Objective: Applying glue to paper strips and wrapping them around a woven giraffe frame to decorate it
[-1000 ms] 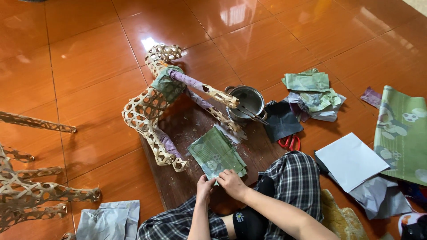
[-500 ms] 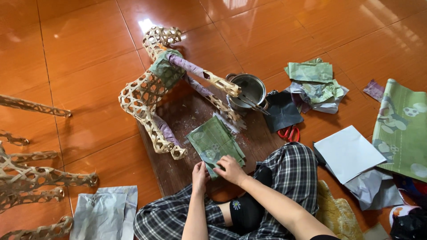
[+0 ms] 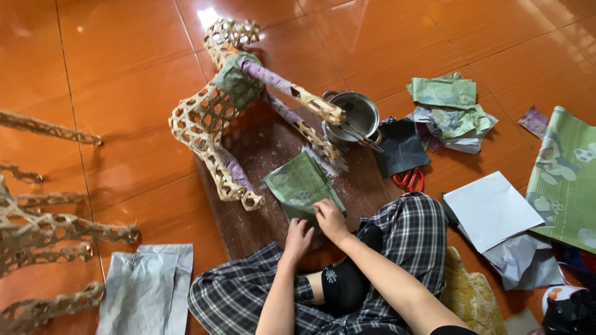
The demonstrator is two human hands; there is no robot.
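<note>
Both hands have slid down since a second ago: the left hand [image 3: 298,237] and right hand [image 3: 329,218] now press fingers-down on the near edge of the green printed paper sheet [image 3: 300,185], on the dark wooden board [image 3: 261,217] at six o'clock. At one o'clock, the round steel pot [image 3: 354,116] holds a thin tool, contents unclear.

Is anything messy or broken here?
Nothing looks broken. It is messy, though: crumpled green and grey paper scraps lie heaped on the orange tiled floor, and the woven bamboo animal frame is only partly covered with paper. Both hands press the green paper sheet.
</note>
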